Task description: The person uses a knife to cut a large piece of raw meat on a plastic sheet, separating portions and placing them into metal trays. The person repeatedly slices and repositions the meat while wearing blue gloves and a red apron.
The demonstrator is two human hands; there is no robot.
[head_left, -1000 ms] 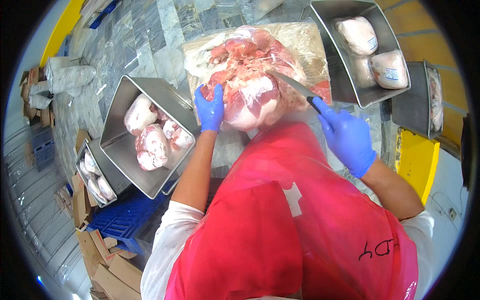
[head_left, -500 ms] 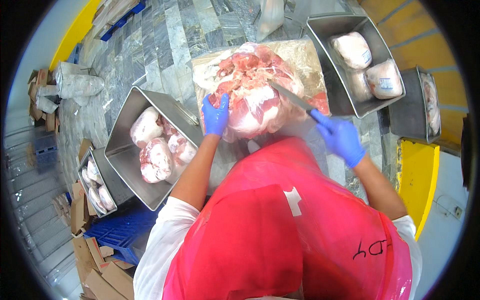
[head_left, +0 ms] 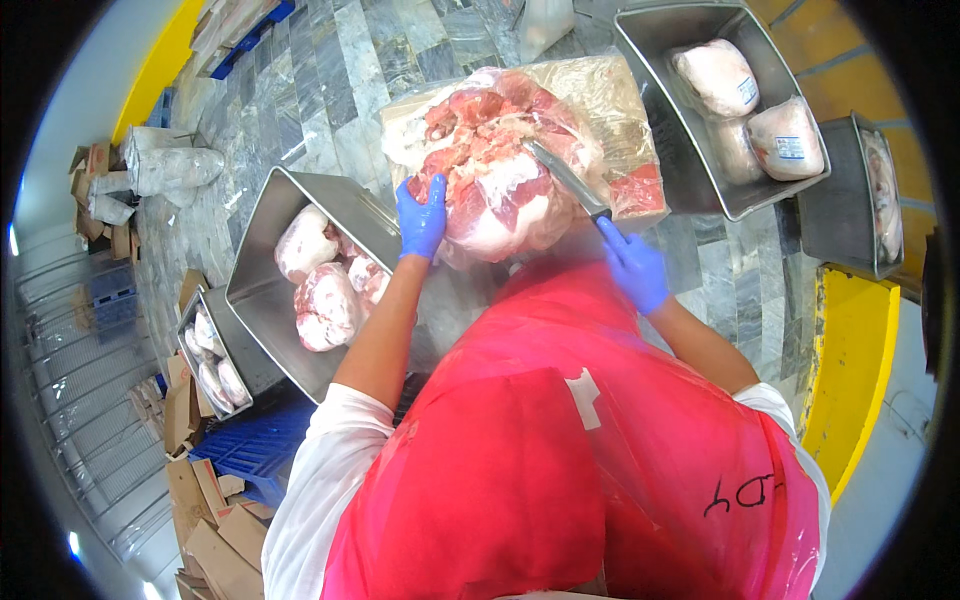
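Observation:
A large cut of raw meat point(head_left: 520, 195), red with pale fat, lies opened up on a plastic-covered cardboard box point(head_left: 610, 110). My left hand point(head_left: 422, 222), in a blue glove, grips the meat's left edge, thumb and fingers pressed into it. In my blue-gloved right hand point(head_left: 636, 272) is a knife point(head_left: 568, 182), held by its dark handle. The blade slants up and left across the meat's right part, its tip near the middle. Whether the edge is sunk into the flesh cannot be made out. Clear plastic shows around the meat's underside.
A metal tub point(head_left: 258, 240) with several meat pieces stands left of the box, a smaller tub point(head_left: 210, 395) beyond it. Wrapped pieces fill part of a metal tub point(head_left: 672, 110) at right, beside another tub point(head_left: 835, 205). A blue pallet point(head_left: 260, 440) and cardboard point(head_left: 225, 550) lie lower left.
My right hand has come left, closer to the meat, and the knife has moved left with it. My left hand keeps its hold on the meat's edge. The whole view has shifted slightly.

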